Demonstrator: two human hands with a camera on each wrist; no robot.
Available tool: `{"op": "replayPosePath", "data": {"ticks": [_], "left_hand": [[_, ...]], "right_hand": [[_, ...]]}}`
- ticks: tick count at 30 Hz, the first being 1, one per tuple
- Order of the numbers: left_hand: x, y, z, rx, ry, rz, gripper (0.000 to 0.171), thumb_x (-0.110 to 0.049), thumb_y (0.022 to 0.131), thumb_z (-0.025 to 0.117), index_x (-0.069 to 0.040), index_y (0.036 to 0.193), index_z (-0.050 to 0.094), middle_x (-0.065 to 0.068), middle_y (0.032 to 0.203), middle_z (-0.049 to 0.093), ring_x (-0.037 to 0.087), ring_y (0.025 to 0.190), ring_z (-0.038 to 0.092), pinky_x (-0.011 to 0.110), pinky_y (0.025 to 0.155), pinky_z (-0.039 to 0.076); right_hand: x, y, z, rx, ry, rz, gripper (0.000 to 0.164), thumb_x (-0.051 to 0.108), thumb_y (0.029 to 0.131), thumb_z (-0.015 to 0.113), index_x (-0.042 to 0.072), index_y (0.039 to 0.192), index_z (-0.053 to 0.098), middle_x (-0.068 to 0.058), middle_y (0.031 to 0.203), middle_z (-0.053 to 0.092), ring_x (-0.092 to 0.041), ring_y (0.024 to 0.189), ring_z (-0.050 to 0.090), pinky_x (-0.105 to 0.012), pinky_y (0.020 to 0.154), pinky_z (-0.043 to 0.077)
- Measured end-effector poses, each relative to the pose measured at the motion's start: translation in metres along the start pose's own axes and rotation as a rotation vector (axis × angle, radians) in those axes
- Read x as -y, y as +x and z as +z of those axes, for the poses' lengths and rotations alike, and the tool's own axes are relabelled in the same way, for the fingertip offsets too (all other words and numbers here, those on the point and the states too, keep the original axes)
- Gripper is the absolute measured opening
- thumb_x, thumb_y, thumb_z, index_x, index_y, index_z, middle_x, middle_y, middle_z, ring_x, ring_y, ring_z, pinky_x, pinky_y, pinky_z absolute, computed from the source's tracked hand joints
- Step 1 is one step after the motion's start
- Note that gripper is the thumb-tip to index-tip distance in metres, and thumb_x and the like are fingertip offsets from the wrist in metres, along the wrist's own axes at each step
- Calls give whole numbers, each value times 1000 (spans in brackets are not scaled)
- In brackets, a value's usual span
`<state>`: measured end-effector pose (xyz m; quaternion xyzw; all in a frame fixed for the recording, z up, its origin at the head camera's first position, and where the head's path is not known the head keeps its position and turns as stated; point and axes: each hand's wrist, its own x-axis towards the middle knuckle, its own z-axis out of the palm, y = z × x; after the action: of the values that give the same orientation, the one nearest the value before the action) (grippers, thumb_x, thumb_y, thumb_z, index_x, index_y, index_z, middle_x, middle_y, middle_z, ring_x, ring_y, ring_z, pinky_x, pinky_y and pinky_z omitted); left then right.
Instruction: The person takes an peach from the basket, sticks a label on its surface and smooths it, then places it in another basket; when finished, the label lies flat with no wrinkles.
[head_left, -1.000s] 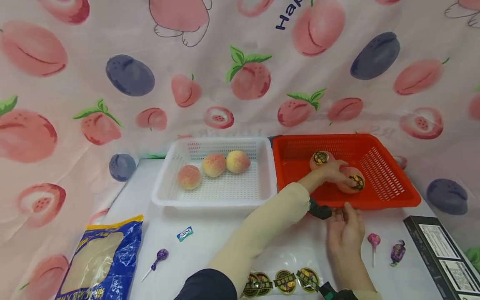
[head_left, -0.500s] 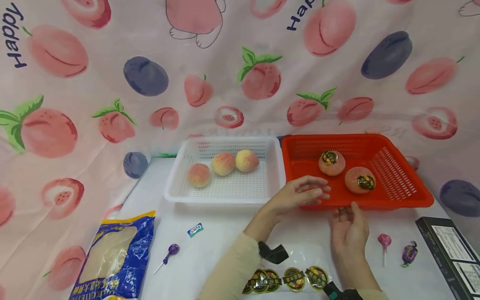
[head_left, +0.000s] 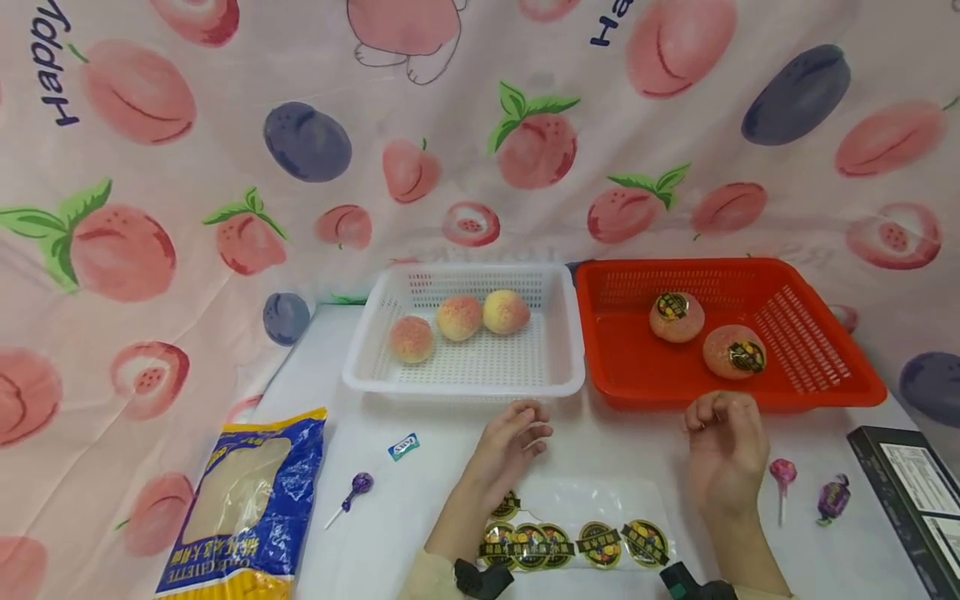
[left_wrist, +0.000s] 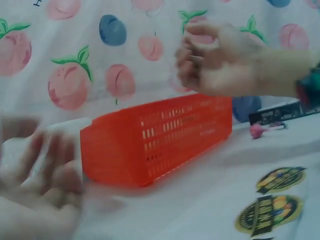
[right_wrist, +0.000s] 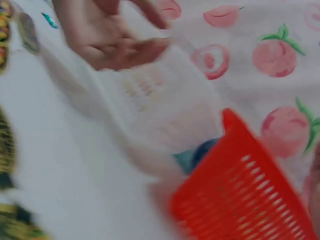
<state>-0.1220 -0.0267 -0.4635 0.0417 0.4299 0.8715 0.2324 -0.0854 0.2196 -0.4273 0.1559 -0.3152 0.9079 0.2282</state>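
My left hand (head_left: 508, 450) is over the table in front of the white basket (head_left: 465, 389), fingers loosely bent, holding nothing. My right hand (head_left: 726, 454), its fingers bent and nothing visible in them, is just in front of the red basket (head_left: 832, 400). Inside the red basket lie a peach (head_left: 677, 327) and another peach (head_left: 723, 360), each bearing a round black-and-gold sticker. Between my wrists lies a clear sheet of stickers (head_left: 600, 546). Both hands also show in the left wrist view, where the left hand (left_wrist: 37, 185) is blurred.
In the white basket sit three peaches (head_left: 459, 318) with no sticker showing. To the left are a blue-and-yellow bag (head_left: 247, 500), a purple lollipop (head_left: 360, 483) and a small wrapped candy (head_left: 403, 447). Right of my right hand are a pink lollipop (head_left: 782, 473), a purple candy (head_left: 833, 500) and a black box (head_left: 900, 492).
My left hand has let go of the nearer stickered peach and drawn back left, out of the red basket. My right hand has curled its fingers slightly. The head view has shifted a little.
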Motion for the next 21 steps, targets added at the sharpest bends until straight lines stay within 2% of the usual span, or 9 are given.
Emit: {"op": "replayPosePath", "data": {"ticks": [3,5,7,9,10,12,14,16,21], "left_hand": [[-3,-3,-3,-200,-120,82,28,-30,90,46,-12,111,42,1,105,52,15,95,53,25,78,42],[-7,-4,-2,-340,-213,153,26,-31,91,43,-13,109,38,3,107,50,18,100,52,29,82,41],[-11,-4,0,-464,-298,227,23,-29,92,40,-13,108,36,5,107,47,22,104,50,33,88,40],[-16,-3,2,-554,-357,296,22,-25,92,38,-11,110,34,6,107,44,24,106,47,35,93,39],[-18,-3,2,-587,-382,326,23,-22,92,38,-11,112,33,7,108,43,25,107,46,36,95,38],[-22,-4,5,-633,-414,375,28,-18,92,37,-9,117,30,10,112,41,27,109,44,38,96,38],[-25,-4,7,-662,-425,411,32,-15,92,38,-9,122,28,12,116,39,28,112,42,37,96,38],[-28,-4,11,-683,-434,438,37,-11,91,40,-9,125,27,13,121,38,29,116,40,38,96,38],[-34,-5,24,-722,-418,493,45,-6,88,49,-11,127,26,13,126,35,28,115,39,38,95,39]], "right_hand": [[3,18,13,202,-93,33,24,-4,94,21,-8,98,44,-17,89,52,-26,79,50,-31,71,47],[3,31,23,272,-239,63,21,-7,93,25,-9,104,42,-17,95,53,-25,85,54,-29,75,49],[0,44,32,312,-408,86,20,-9,91,30,-11,108,40,-16,101,53,-23,90,55,-26,77,49],[-7,57,41,321,-588,116,22,-6,90,38,-10,112,40,-17,104,52,-22,94,55,-24,79,49],[-11,63,45,319,-662,142,24,-3,90,42,-8,114,41,-17,107,51,-21,96,54,-23,80,49],[-22,75,52,313,-745,204,29,3,89,47,-3,117,41,-18,112,49,-22,101,52,-22,82,48],[-34,88,59,294,-771,288,34,12,89,51,4,120,42,-19,119,46,-23,107,50,-24,86,47],[-47,100,65,258,-736,376,38,18,88,54,10,123,42,-17,125,43,-24,113,47,-29,92,44],[-78,120,74,102,-526,563,46,20,86,57,12,128,38,-10,126,44,-23,116,44,-44,103,32]]}}
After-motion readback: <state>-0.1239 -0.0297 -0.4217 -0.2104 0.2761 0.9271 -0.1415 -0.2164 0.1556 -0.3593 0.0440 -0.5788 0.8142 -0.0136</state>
